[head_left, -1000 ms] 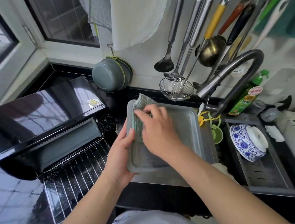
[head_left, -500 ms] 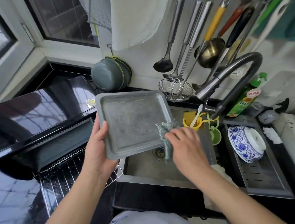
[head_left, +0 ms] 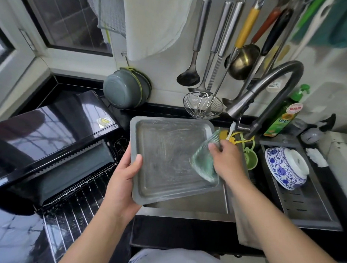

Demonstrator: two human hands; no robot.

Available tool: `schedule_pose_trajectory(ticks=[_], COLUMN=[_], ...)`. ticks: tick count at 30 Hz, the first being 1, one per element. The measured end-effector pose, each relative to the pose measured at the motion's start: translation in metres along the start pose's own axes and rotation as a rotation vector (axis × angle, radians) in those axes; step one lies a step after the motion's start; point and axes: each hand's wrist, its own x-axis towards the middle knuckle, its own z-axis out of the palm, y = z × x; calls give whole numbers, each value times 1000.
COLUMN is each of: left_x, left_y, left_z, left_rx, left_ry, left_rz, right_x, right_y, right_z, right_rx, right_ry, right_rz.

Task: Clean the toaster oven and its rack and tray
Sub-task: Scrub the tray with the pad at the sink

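Note:
A grey metal baking tray [head_left: 165, 155] is held tilted above the steel sink [head_left: 195, 208]. My left hand [head_left: 124, 181] grips its left edge, thumb on the inner face. My right hand [head_left: 227, 163] pinches a green dishcloth [head_left: 204, 162] against the tray's right side; the cloth is blurred. Left of the sink on the dark counter sits the black toaster oven [head_left: 49, 138]. Its wire rack [head_left: 74, 204] sticks out of the open front toward me.
A curved faucet [head_left: 269, 91] arches over the sink's right end. A blue-and-white bowl [head_left: 286, 168] lies on the drain tray [head_left: 308, 206] at right, beside a green soap bottle [head_left: 284, 114]. Ladles and a strainer [head_left: 202, 104] hang on the back wall. A grey pot [head_left: 124, 89] leans behind the oven.
The tray was lifted from lying over the sink and tilted up in my left hand. My right hand moved with the cloth from the tray's top left to its right side.

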Motion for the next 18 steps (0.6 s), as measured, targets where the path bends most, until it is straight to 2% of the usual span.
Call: schedule_pose_trajectory(ticks=[4,9,10,14,18], left_x=[2,5,4,4,4], left_y=[10,9,8,8,10], left_z=[-5,-17,-19,-25,-20], left_rx=[25,4,9,33,93], left_ry=[-4,50,44,-18,-87], left_rz=[-6,-3,-16,-69,-63], right_x=[19,9,5,9,33], right_y=[-10,-1,3,11,-7], right_z=[-15,-22,-21,-15,-19], right_rx=[18,300,362,346,356], right_ry=[-46,-500,-525,-377,-260], right_rz=[-25,97,126,182,148])
